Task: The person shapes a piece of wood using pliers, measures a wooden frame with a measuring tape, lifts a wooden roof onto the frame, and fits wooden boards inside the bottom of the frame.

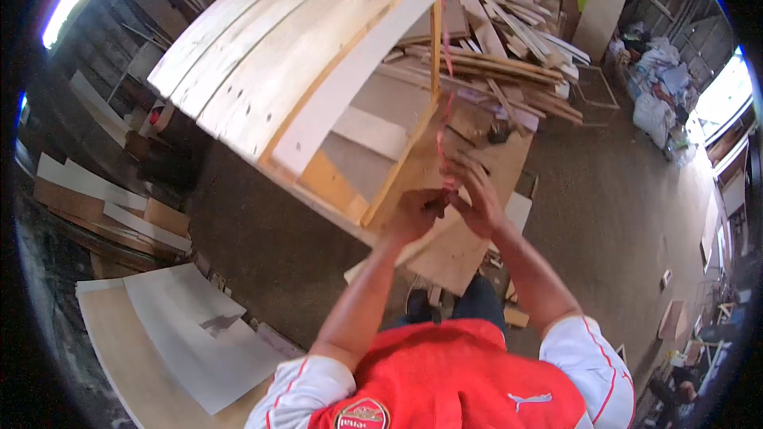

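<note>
Both hands are close together above a wooden board [453, 258], at the near right corner of a wooden frame piece [318, 56] with a planked top. A thin pink-red strip [442, 139] runs from between the hands up toward the top of the piece. My left hand [421, 213] has its fingers closed on the lower end of the strip. My right hand [475, 195] touches the strip with thumb and fingertips, its other fingers stretched upward. The bunched end of the strip is partly hidden by the fingers.
A pile of wood strips [517, 48] lies behind the frame piece. White and brown sheets [191, 334] rest at the lower left, more boards [111, 206] above them. Filled bags [656, 87] stand at the right wall. A person [675, 389] is at the lower right edge.
</note>
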Motion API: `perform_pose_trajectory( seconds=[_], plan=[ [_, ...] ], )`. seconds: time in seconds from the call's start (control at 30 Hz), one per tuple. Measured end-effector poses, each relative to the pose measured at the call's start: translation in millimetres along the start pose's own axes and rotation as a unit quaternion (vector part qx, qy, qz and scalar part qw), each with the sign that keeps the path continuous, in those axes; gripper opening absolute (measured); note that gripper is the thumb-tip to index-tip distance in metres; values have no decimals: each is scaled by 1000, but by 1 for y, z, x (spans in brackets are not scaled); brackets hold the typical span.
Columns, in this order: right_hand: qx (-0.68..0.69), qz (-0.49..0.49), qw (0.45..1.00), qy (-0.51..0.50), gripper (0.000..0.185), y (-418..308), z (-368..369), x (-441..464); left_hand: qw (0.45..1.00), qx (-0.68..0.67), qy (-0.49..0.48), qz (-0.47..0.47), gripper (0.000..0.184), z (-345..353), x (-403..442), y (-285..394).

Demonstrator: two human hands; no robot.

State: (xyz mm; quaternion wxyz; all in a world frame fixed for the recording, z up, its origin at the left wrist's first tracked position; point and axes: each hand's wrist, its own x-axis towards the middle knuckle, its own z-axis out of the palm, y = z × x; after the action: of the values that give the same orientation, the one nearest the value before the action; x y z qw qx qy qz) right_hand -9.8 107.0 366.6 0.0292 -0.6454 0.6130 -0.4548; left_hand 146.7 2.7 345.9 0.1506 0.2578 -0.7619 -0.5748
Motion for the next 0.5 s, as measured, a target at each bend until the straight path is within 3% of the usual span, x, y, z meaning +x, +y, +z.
perform_pose_trajectory(
  seconds=[0.07, 0.1, 0.13, 0.2, 0.3, 0.43, 0.5],
  plan=[
    [47, 24, 997, -62, 41, -20, 1, 7, 994, -6, -102, -32, 34, -22, -33, 21],
    [113, 39, 986, -113, 38, -34, -5, 14, 987, -96, -125, -30, 37, -30, -51, 24],
    [60, 7, 987, -146, 17, -47, -13, 18, 973, -181, -145, -22, 39, -38, -63, 28],
    [260, 164, 932, -189, 7, -83, -20, 12, 947, -279, -161, -2, 41, -52, -89, 37],
    [281, 118, 944, -126, 16, -129, -32, 14, 926, -353, -134, 6, 46, -68, -111, 48],
    [198, 115, 972, -53, 17, -166, -26, -4, 905, -418, -71, 39, 51, -84, -151, 63],
    [196, 120, 973, -21, 16, -178, -23, -14, 889, -445, -83, 66, 45, -88, -166, 64]
  ],
)
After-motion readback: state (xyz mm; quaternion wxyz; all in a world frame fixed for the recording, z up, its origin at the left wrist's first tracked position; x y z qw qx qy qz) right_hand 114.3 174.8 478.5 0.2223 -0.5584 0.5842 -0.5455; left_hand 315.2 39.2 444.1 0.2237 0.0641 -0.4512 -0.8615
